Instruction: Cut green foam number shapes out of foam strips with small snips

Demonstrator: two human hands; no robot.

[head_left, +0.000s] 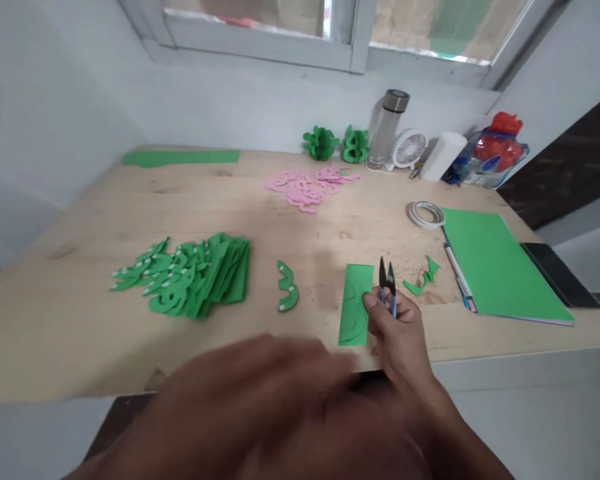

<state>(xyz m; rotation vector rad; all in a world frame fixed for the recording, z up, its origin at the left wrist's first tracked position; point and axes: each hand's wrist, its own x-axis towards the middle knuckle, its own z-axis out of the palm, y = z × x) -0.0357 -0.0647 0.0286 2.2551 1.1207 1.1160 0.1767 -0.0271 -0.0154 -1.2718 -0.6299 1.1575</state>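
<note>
My right hand point(403, 327) is closed around a pair of thread snips point(387, 277), whose dark blades point away from me and stand apart. Its thumb also pinches the edge of a green paper rectangle point(356, 300) with pencil-like curved lines on it. Large and smeared close to the camera, my left hand point(280, 380) crosses the lower middle; I cannot make out how its fingers are set. Beyond it on the table lies a cut green piece shaped like a 3 point(288, 287), with small white patches.
Left lies a heap of green cut-outs point(180, 283) beside folded green pieces point(230, 273). Pink cut-outs point(307, 189) are farther back. Green scraps point(423, 277), tape rolls point(427, 215), green sheets point(505, 260) and a dark phone-like slab point(560, 273) lie right. A bottle point(386, 133) and fan point(410, 148) stand behind.
</note>
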